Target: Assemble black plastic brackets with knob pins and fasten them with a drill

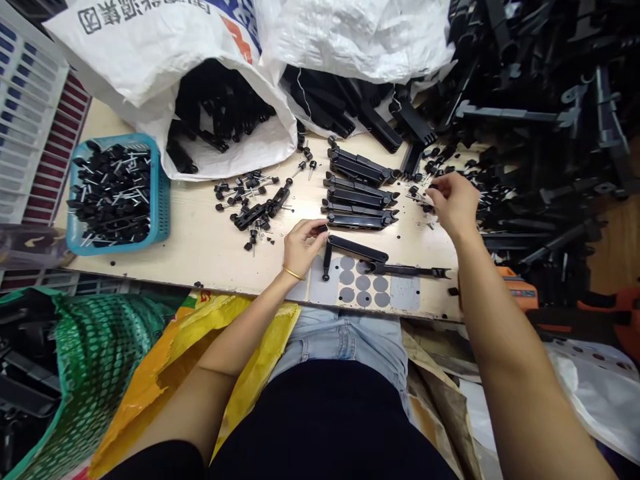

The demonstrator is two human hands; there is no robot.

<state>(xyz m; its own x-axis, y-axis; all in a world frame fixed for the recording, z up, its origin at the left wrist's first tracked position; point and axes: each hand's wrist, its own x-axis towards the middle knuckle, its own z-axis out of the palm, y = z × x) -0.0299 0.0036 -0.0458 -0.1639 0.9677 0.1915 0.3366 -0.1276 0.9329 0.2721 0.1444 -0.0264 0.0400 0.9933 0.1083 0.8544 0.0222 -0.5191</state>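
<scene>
My left hand (301,248) is closed, thumb and fingertips pinching a small black knob at the joint end of a black folding arm (357,249). This arm lies unfolded on the table, with a short piece pointing toward me and a long forked piece (417,270) to the right. My right hand (456,203) is over the scattered small black parts (425,200) on the right, fingers pinched together; what they hold is hidden. Between the hands, slightly farther off, lie several folded black arms (361,219) in a stacked row.
A blue basket (163,193) of black-headed screws stands left. Loose knob screws (245,190) and a jointed black piece (267,208) lie mid-table. White sacks (240,157) spill black parts at the back. A heap of black parts (540,120) fills the right. Grey round stickers (363,283) mark the front edge.
</scene>
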